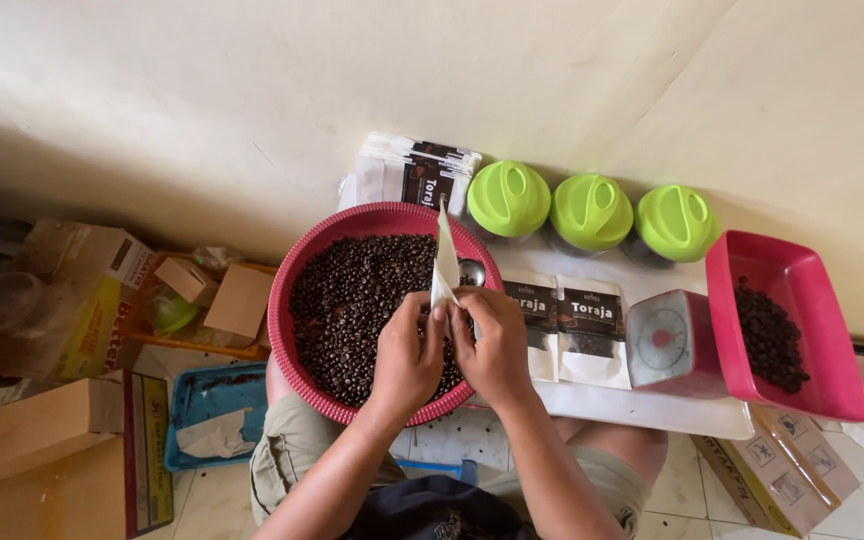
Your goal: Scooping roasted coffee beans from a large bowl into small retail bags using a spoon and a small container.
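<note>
A white pouch (445,262) is held upright in both hands over the red basket of coffee beans (352,300)

Head view: the left hand (407,355) and right hand (495,345) are pinched together on the pouch's lower end; whether it is filled cannot be told; two filled pouches (577,330) lie done on the white tabletop (642,408); a stack of empty ones (414,175) is left; the scale (670,340) and red tray (787,325) crowd the right; the basket rim is touched by the wrists.

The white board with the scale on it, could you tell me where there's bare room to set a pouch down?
Bare strip along the white board's near edge, below the two pouches and scale. Crowded behind: three green-lidded jars, pink tray at right, pink basket at left.
</note>
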